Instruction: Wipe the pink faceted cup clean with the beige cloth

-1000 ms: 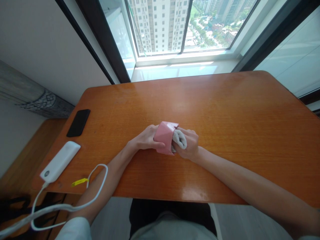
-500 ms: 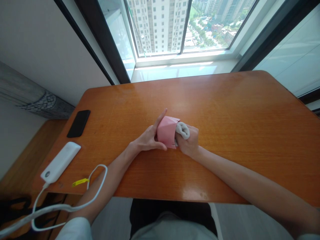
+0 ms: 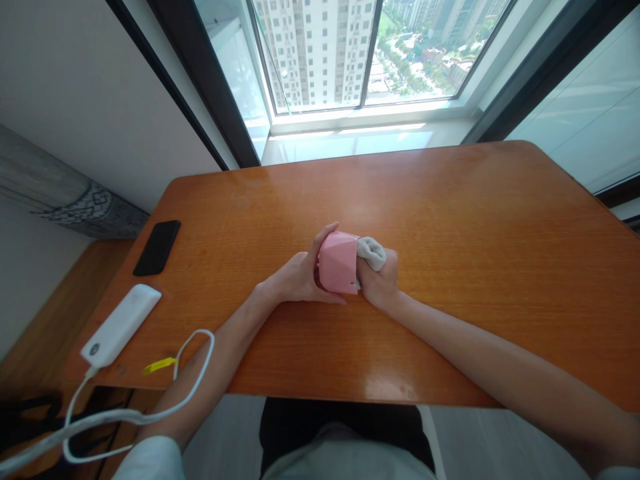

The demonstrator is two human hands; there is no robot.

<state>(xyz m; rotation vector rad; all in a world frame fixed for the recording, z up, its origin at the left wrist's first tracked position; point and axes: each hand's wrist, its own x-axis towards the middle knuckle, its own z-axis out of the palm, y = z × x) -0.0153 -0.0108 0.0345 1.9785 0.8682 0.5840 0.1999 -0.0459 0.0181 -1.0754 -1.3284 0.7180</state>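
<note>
My left hand [image 3: 295,280] grips a pink faceted hollow object [image 3: 338,263], probably plastic, with the thumb over its top and the fingers beneath. The object sits just above the orange wooden table [image 3: 450,213], near its middle. My right hand [image 3: 380,281] is closed on a rolled off-white cloth [image 3: 371,253] and presses it against the object's right side. Only the top of the cloth shows above my right fingers. The object's inside is hidden.
A black smartphone [image 3: 157,247] and a white power bank [image 3: 120,325] lie at the table's left. A white cable [image 3: 203,341] with a yellow tag [image 3: 160,365] loops over my left forearm. A window lies beyond the far edge, and a wall stands left.
The pink object has turned slightly and shifted right, with my left fingers wrapping further around it. The cloth now sits deeper in my right hand, showing less.
</note>
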